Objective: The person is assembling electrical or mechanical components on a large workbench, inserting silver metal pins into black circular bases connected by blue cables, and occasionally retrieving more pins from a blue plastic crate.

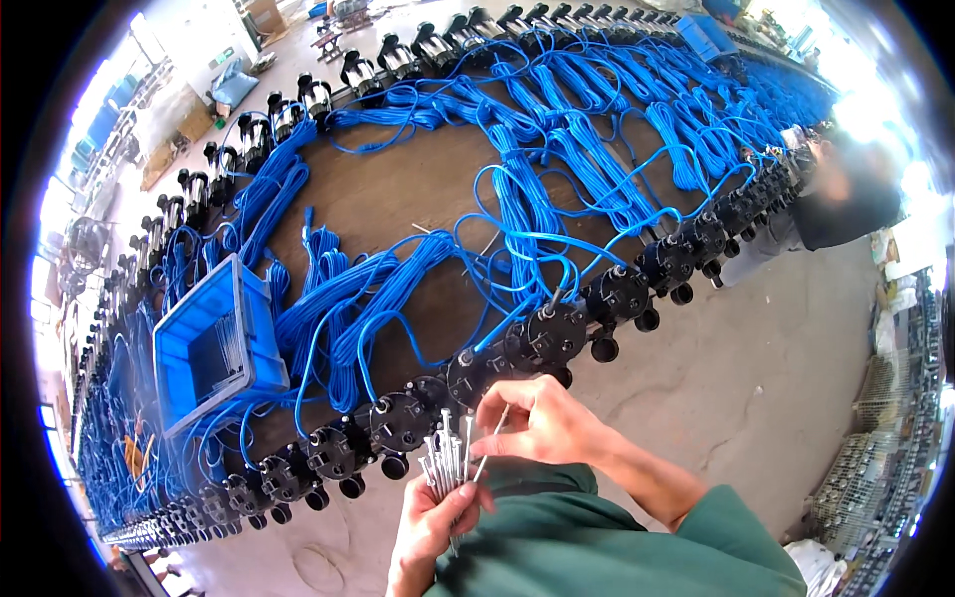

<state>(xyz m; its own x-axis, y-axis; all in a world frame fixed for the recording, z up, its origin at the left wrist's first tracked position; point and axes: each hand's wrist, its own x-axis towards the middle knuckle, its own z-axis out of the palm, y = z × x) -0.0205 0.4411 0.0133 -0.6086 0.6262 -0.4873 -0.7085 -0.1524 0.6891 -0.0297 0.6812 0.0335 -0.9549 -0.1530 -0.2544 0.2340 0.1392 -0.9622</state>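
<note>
My left hand (426, 525) is closed around a bunch of long, thin silver bolts (448, 460), their heads pointing up and away from me. Just right of them, my right hand (549, 426) pinches one slim metal bolt (502, 420) between thumb and fingers. It is slightly tilted, close to the bunch. In front of both hands stands a row of black round housings, the nearest being a black housing (402, 422) with a blue cable running from it. My right fingertips hover near the housing row's edge; whether they touch it I cannot tell.
Coiled blue cables (517, 189) cover much of the brown table (398, 189). A blue crate (279, 373) with thin metal rods stands on the left. More black-and-silver units (398, 58) line the far edge. Another person (846, 199) stands at the right; wire racks (846, 488) lie beyond.
</note>
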